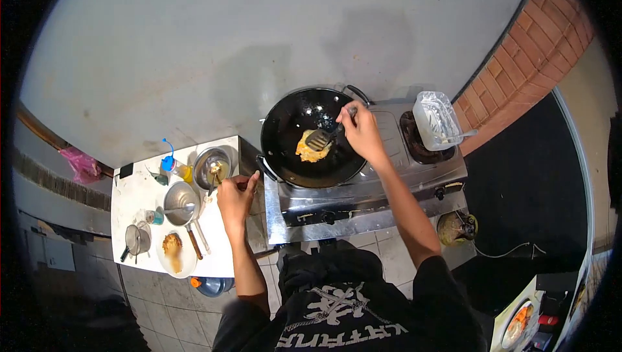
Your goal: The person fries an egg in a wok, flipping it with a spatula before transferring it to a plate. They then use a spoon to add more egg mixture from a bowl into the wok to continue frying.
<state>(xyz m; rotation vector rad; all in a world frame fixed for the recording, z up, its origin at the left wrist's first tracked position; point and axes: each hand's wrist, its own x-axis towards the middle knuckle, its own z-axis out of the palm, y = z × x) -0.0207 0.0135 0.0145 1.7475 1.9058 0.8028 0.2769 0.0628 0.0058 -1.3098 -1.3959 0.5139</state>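
Note:
A large black wok (pixel 291 167) stands on the left side of the steel gas stove (pixel 343 212). In it lies a yellow-brown fried piece, perhaps egg (pixel 304 153). My right hand (pixel 360 128) is closed round the handle of a slotted spatula (pixel 319 139), whose blade rests on the food. Left of the wok, my left hand (pixel 236 198) is closed near its left handle (pixel 267 168), apart from it. The fingers reach over the edge of a metal bowl (pixel 202 157); what they hold, if anything, is too small to make out.
On the white table (pixel 139 193) at left are a second metal bowl (pixel 173 198), an oil bottle (pixel 184 172), a plate with food (pixel 188 264) and strainers (pixel 133 238). A clear plastic container (pixel 427 118) sits on the right burner. A gas cylinder (pixel 448 229) stands below.

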